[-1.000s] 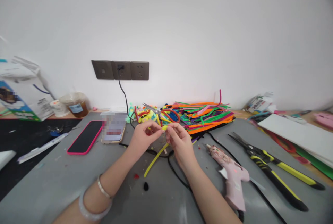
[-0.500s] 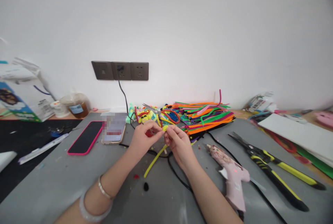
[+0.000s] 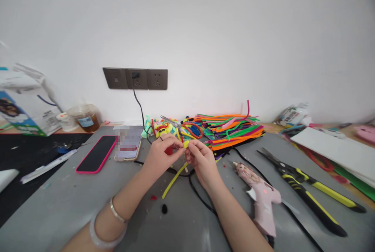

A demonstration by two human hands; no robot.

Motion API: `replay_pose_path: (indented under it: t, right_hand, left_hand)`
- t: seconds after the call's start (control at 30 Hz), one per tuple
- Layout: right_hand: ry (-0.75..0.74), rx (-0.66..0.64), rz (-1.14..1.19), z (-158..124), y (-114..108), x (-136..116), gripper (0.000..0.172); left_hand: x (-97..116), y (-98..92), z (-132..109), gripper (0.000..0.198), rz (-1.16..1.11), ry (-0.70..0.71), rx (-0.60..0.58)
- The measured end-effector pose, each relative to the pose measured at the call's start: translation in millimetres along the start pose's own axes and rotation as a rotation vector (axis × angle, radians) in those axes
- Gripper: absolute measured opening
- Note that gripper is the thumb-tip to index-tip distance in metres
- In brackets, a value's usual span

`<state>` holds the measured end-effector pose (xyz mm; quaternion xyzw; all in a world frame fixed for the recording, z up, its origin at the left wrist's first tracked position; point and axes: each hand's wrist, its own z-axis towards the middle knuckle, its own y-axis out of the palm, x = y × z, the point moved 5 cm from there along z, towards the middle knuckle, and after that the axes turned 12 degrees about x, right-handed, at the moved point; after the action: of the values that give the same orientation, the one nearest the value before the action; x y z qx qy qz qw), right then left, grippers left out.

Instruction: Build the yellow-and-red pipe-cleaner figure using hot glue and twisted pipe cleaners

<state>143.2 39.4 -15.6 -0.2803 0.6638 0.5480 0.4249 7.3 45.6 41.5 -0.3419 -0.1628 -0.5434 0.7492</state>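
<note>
My left hand (image 3: 164, 151) and my right hand (image 3: 201, 160) meet above the middle of the table, fingertips nearly touching. Both pinch a small yellow fuzzy piece (image 3: 186, 143), which looks like pipe cleaner. Below them a longer yellow pipe cleaner (image 3: 172, 183) slants toward me; whether it joins the held piece is hidden by the fingers. Something red and round (image 3: 169, 150) shows just behind my left fingers. On the table under my hands lie a black oval bit (image 3: 164, 208) and a small red scrap (image 3: 153, 197).
Behind my hands lies a pile of coloured pipe cleaners (image 3: 234, 131), with scissors (image 3: 168, 120) beside it. A pink glue gun (image 3: 259, 197) and large yellow-black shears (image 3: 310, 193) lie at right. Two phones, one pink-edged (image 3: 96, 154), lie at left. A black cord (image 3: 202, 197) crosses the table.
Hardly anything differs. Both hands stay in place, with the yellow piece shifting slightly between the fingertips.
</note>
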Motion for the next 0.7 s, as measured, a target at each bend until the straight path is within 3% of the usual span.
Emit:
replay_pose_path:
  t: [0.7]
  right_hand:
    - [-0.002,-0.038,-0.033,1.4,0.1,2.3,0.035]
  left_hand:
    - [0.2,-0.8,-2.3,0.011,0.033,0.090,0.035]
